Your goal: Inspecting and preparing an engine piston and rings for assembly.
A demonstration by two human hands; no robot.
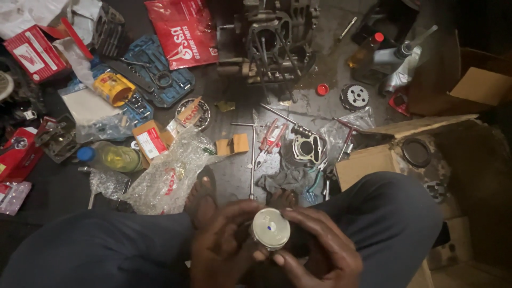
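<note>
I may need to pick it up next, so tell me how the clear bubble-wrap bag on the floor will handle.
The bubble-wrap bag lies crumpled, so it is probably floppy and would sag when lifted. It looks light for its bulk. Its glossy plastic may feel slippery, and anything loose inside could shift.

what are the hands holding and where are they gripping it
Both the left hand and the right hand hold a short round silvery metal piston, fingers wrapped around its side wall, its flat top facing the camera.

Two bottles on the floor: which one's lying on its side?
The yellowish blue-capped bottle at left, beside the crumpled plastic bag. The red-capped bottle at upper right looks propped up, cap raised.
</note>
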